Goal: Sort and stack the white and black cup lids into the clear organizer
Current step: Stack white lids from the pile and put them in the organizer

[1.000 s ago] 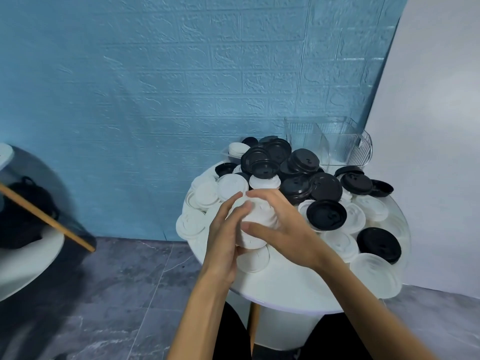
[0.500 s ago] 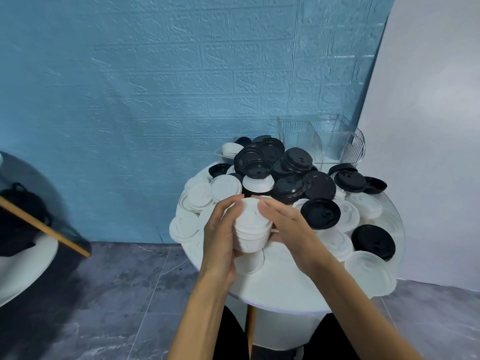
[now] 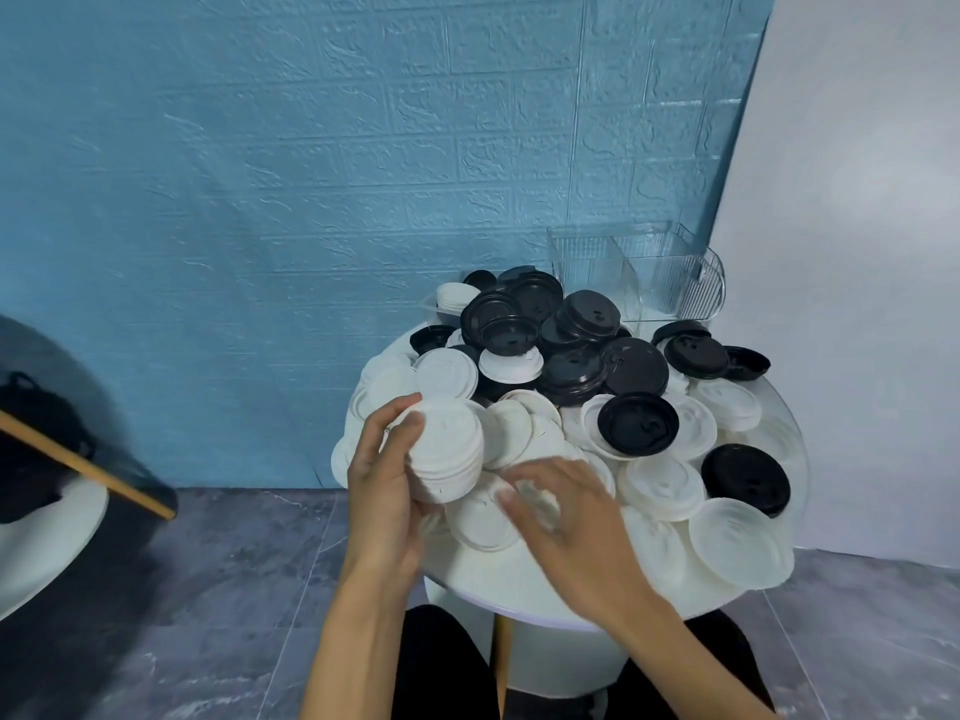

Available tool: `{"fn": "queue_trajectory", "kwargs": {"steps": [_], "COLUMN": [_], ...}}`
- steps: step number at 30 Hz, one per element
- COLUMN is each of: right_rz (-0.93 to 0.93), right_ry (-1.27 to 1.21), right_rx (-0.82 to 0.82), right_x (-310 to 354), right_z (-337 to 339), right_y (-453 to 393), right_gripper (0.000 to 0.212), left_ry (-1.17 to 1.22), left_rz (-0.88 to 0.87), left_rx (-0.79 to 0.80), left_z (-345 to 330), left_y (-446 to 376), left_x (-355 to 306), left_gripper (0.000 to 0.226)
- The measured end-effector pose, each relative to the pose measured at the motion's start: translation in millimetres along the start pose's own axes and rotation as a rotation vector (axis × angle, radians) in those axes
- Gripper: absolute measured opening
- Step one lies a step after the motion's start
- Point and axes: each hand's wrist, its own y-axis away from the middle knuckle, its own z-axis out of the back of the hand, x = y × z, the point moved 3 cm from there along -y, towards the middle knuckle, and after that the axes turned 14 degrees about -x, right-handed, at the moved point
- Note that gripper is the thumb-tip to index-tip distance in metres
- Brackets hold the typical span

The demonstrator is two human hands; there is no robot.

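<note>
The left hand (image 3: pixel 384 480) grips a stack of white lids (image 3: pixel 447 454), tilted; the right hand (image 3: pixel 558 504) (blurred, fingers spread, holding nothing discernible) hovers over loose white lids (image 3: pixel 483 522); the clear organizer (image 3: pixel 636 272) lies far-right, nearer the right hand.

a person's left hand (image 3: pixel 382 475) grips a stack of white lids (image 3: pixel 448 452) above a round white surface (image 3: pixel 498 579) heaped with lids, while the blurred right hand (image 3: pixel 566 517) reaches over loose white lids beside it; black lids (image 3: pixel 582 330) and a clear organizer (image 3: pixel 636 272) lie beyond both hands.
</note>
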Motion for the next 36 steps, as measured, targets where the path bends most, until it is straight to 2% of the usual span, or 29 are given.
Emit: {"fn": "queue_trajectory", "kwargs": {"steps": [3, 6, 11, 15, 18, 19, 22, 23, 26, 28, 30, 33, 36], "right_rz": [0.190, 0.207, 0.327, 0.396, 0.416, 0.349, -0.122, -0.224, -0.400, -0.550, -0.618, -0.587, -0.509], "right_ry": [0.222, 0.265, 0.284, 0.232, 0.168, 0.121, -0.125, -0.231, -0.714, -0.917, -0.904, -0.740, -0.588], "right_rx": [0.244, 0.313, 0.073, -0.042, -0.193, -0.213, -0.204, -0.205, -0.224, -0.167, -0.118, -0.156, -0.192], "right_x": [1, -2, 9, 8, 13, 16, 20, 21, 23, 23, 23, 22, 19], "right_z": [-19, -26, -21, -17, -4, 2, 28, 35, 47, 39, 26, 12, 3], "right_y": [23, 35, 42, 54, 55, 52, 31, 22, -7, -21, -29, -35, -36], "right_gripper": [0.063, 0.073, 0.042, 0.033, 0.013, 0.010, 0.019, 0.019, 0.018, 0.023, 0.020, 0.009, 0.007], "left_ry": [0.021, 0.015, 0.014, 0.011, 0.008, 0.005, -0.029, -0.048, -0.109, -0.135, -0.143, -0.146, -0.168], "left_rz": [0.004, 0.004, 0.015, 0.023, 0.013, 0.012, 0.000, -0.007, -0.008, 0.001, 0.017, 0.012, -0.007], "left_rx": [-0.013, -0.020, -0.021, -0.020, -0.019, -0.017, -0.013, -0.007, 0.037, 0.078, 0.126, 0.162, 0.154], "left_z": [5, 8, 7, 10, 11, 11, 9, 8, 4, -2, -7, -11, -9], "left_y": [-4, -6, -5, -7, -8, -8, -7, -6, 0, 7, 16, 25, 27], "left_x": [-2, -3, -1, 1, 3, 4, 7, 8, 13, 17, 20, 24, 26], "left_gripper": [0.024, 0.021, 0.021, 0.017, 0.017, 0.018, 0.018, 0.018, 0.014, 0.012, 0.021, 0.051, 0.049]}}
